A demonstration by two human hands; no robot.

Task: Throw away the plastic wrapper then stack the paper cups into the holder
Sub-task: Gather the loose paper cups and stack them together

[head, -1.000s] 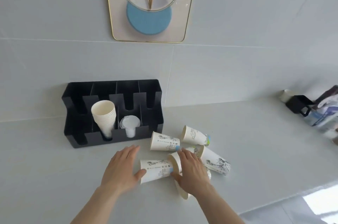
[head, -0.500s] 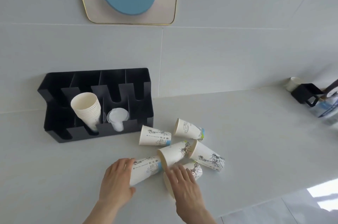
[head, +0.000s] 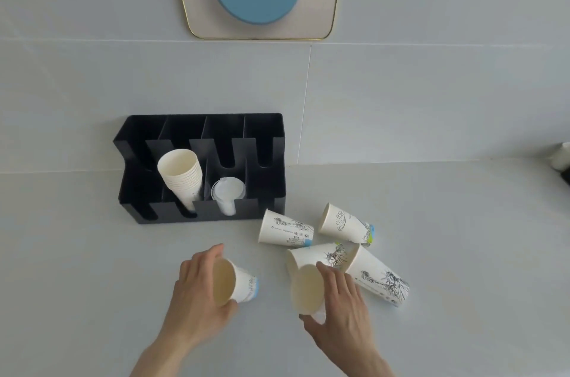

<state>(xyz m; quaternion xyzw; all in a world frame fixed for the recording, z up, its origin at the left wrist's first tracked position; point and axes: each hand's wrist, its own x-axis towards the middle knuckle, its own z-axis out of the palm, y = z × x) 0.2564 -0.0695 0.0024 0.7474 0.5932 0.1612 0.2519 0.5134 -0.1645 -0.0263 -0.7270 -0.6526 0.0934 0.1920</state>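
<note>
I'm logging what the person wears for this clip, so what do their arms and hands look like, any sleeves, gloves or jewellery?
Both forearms are bare up to the bottom edge of the picture: no sleeves show. The left hand and the right hand wear no gloves, and no rings, watch or bracelets are visible. Nails look short and unpainted.

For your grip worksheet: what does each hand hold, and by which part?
The left hand holds a printed cup around its rim end. The right hand grips a second cup at its rim, fingers over the top.
</note>
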